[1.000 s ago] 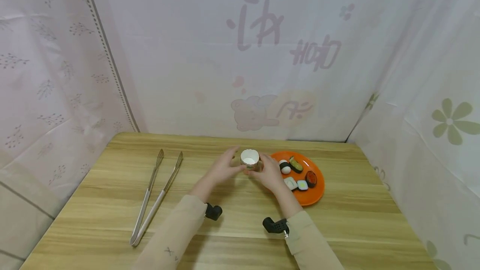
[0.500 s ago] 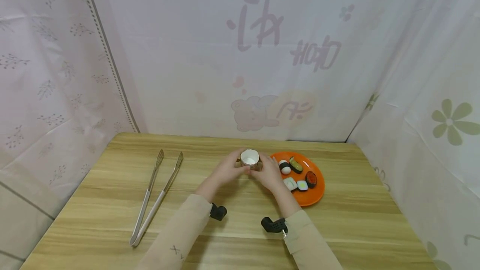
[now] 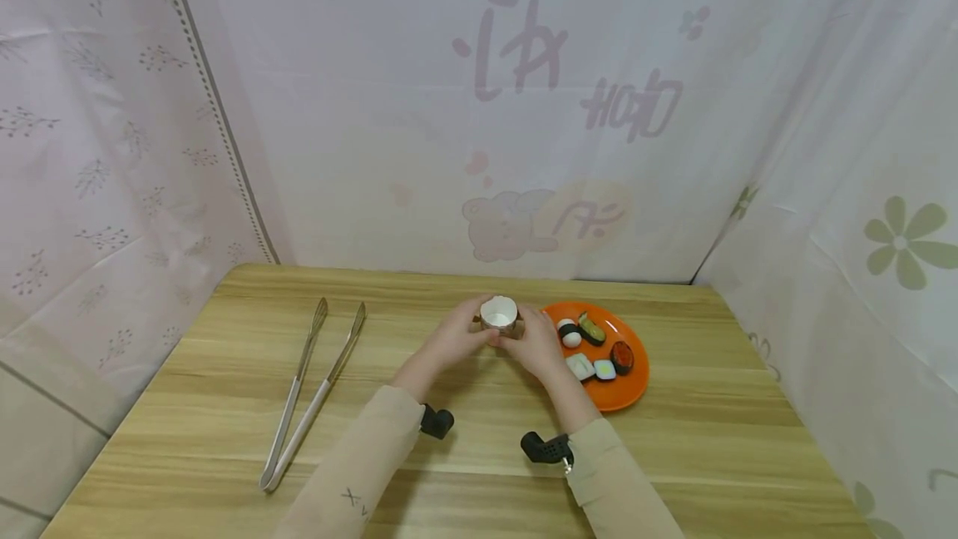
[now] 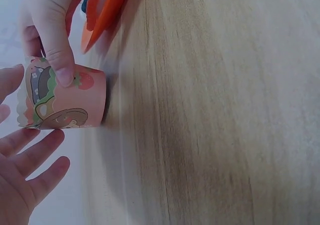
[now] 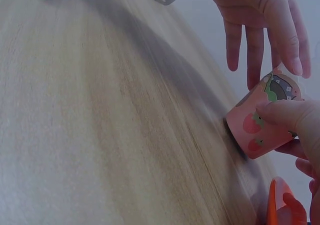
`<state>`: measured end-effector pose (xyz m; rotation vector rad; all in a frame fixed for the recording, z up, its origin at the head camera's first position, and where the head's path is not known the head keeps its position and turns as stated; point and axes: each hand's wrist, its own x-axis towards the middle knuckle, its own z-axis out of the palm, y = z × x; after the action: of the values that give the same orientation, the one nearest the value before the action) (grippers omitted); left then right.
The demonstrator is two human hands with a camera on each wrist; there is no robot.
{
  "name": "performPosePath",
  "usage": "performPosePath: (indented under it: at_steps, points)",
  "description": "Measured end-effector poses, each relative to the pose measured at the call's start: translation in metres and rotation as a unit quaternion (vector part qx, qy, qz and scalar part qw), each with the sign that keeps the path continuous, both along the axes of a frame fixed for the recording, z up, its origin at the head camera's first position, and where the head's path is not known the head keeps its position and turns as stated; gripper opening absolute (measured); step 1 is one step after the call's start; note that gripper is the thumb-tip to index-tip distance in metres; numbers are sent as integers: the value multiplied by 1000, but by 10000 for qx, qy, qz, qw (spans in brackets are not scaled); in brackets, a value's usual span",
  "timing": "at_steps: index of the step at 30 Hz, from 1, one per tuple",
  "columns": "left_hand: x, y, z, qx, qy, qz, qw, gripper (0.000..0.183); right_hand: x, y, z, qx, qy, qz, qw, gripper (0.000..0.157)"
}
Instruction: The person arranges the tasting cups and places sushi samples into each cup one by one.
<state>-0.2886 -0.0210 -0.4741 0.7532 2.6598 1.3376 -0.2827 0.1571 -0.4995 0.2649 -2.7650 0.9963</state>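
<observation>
A pink paper baking cup (image 3: 499,316) with a white inside stands upright between both hands in the head view, its base on or very near the table. Strawberries and a cartoon figure are printed on the cup (image 4: 70,97). My right hand (image 3: 535,348) holds it from the right, thumb on the near wall; most of the fingers are hidden behind it. My left hand (image 3: 456,335) is at the cup's left side. In the right wrist view the left hand's fingers (image 5: 255,55) are fairly straight, close to the rim or touching it.
On the right lies an orange plate (image 3: 632,385) with several sushi pieces (image 3: 580,367), close beside the right hand. Metal tongs (image 3: 303,418) lie spread on the left of the wooden table (image 3: 711,456). Patterned curtains (image 3: 374,106) hang behind and at both sides.
The left hand has moved right, closing the space between it and the cup. Cup and right hand have hardly shifted; over the last half second little differs.
</observation>
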Motion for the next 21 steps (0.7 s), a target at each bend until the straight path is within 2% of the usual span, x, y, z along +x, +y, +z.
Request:
performPosePath:
  at_steps: [7,15,21]
  points:
    - [0,-2,1,-37,15,32,10000,59,0,-2,0,-355,-79,29,9993,72]
    - [0,-6,2,147,-29,54,9999,36,1,-6,3,-494,-117,24,9987,71]
    - [0,-10,2,174,43,11,9998,31,2,-7,3,-660,-132,131,9976,69]
